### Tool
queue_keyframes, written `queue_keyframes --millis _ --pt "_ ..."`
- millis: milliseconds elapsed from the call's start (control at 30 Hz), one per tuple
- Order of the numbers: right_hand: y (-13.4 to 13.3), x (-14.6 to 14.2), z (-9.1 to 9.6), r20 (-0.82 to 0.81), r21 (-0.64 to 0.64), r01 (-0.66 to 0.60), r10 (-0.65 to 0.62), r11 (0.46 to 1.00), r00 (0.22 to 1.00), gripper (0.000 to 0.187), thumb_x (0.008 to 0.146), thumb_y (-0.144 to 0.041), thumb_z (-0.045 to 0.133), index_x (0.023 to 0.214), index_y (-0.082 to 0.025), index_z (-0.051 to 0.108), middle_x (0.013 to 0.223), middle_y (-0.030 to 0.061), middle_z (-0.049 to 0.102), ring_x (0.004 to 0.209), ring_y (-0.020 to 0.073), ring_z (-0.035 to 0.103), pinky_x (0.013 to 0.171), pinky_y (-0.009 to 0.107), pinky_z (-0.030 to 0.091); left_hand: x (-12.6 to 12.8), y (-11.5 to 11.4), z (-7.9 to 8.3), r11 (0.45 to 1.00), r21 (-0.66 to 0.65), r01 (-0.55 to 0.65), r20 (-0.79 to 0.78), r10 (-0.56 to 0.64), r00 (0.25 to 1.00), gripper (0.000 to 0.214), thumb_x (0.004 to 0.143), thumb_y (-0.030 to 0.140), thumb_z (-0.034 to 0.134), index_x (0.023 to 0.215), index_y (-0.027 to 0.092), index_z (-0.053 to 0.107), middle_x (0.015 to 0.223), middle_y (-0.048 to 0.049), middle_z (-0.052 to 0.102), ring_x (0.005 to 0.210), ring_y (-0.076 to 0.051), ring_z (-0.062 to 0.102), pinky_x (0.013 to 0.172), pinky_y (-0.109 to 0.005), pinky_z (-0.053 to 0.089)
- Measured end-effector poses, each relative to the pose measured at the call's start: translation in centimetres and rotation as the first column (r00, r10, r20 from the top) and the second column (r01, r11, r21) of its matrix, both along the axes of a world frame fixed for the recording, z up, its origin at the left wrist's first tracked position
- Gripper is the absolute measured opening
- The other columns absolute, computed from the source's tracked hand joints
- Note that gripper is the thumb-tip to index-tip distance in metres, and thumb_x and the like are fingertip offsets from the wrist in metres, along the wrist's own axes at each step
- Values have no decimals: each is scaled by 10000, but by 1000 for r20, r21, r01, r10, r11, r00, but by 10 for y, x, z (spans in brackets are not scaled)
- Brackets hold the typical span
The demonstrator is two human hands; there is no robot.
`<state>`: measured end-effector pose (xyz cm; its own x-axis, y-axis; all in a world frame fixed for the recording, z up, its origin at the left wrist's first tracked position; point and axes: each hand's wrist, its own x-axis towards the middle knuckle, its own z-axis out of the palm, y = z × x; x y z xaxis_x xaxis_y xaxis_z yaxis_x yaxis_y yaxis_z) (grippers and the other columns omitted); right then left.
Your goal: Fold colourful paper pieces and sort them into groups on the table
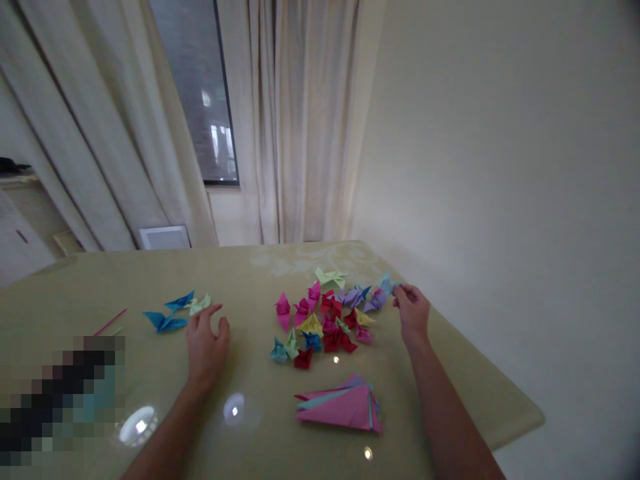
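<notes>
My right hand (pixel 414 312) pinches a light blue paper crane (pixel 387 283) at the right edge of a pile of folded cranes. My left hand (pixel 207 340) is over the table at the left, thumb and fingers apart. Just past its fingertips lies a pale green crane (pixel 199 305); whether they touch it I cannot tell. Two blue cranes (pixel 165 323) lie to its left. Between my hands, the pile includes a magenta crane (pixel 283 310), a yellow crane (pixel 311 325), a purple crane (pixel 375 301) and several red ones.
Nearer to me on the glossy table (pixel 260 373) lies a stack of pink and blue folded paper (pixel 343 407). A thin pink stick (pixel 111 321) is at the left, beside a blurred-out patch. A wall (pixel 500 200) borders the table's right side; curtains (pixel 310 133) hang behind.
</notes>
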<state>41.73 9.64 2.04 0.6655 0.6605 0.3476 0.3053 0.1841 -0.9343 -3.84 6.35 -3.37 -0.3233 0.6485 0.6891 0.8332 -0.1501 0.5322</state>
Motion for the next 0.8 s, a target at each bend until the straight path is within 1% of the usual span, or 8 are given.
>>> queue_keyframes --millis 67,167,300,400,500,633,733,800 --pt "4 22 -7 27 -85 116 -114 990 993 349 731 -512 591 820 -182 663 715 40 674 588 177 581 570 293 461 -5 5 -1 995 -36 -92 -12 91 996 389 966 342 443 1214 136 659 1230 -176 644 1247 -349 571 1104 -546 445" --pt "4 43 -15 88 -167 227 -215 960 973 308 702 -449 609 815 -174 688 764 91 720 663 226 628 645 335 477 -4 8 7 985 -80 -155 -143 143 979 395 998 292 422 1299 165 645 1447 -159 581 1351 -339 511 1153 -536 373" --pt "3 52 -24 196 -265 259 -211 929 958 255 671 -395 653 754 -168 735 803 139 763 750 280 671 711 370 484 -15 20 16 954 -155 -258 -276 209 938 457 1018 279 399 1431 193 575 1633 -155 412 1465 -354 403 1194 -576 282" --pt "6 49 -32 258 -316 241 -161 918 953 248 676 -390 667 733 -170 765 758 130 769 715 279 687 678 358 479 -34 36 10 877 -314 -363 -252 291 923 500 1005 379 442 1442 172 570 1587 -223 439 1464 -431 387 1126 -649 339" --pt "11 43 -38 305 -346 235 -127 908 944 260 698 -396 674 758 -171 791 763 130 777 712 280 705 659 349 478 -50 45 2 818 -480 -317 -256 215 943 456 988 385 453 1301 138 674 1383 -233 616 1297 -437 551 1027 -617 451" --pt "13 34 -37 333 -382 217 -85 898 939 251 716 -403 685 760 -179 789 795 134 783 730 288 712 645 347 472 -50 39 0 860 -438 -263 -271 152 950 429 994 377 455 1249 135 700 1292 -202 673 1147 -399 631 927 -554 518" --pt "9 29 -31 340 -407 204 -60 890 939 272 719 -423 711 802 -171 769 809 133 768 748 286 700 661 346 462 -37 26 5 889 -359 -285 -252 202 946 382 1022 368 463 1240 162 699 1370 -180 640 1229 -386 579 1008 -573 473" --pt "4 26 -25 377 -403 238 -76 884 923 332 743 -446 707 909 -162 752 819 122 747 752 280 679 670 346 447 -27 17 10 923 -277 -266 -212 212 954 340 1037 357 471 1218 188 704 1435 -158 602 1298 -370 529 1072 -581 432"
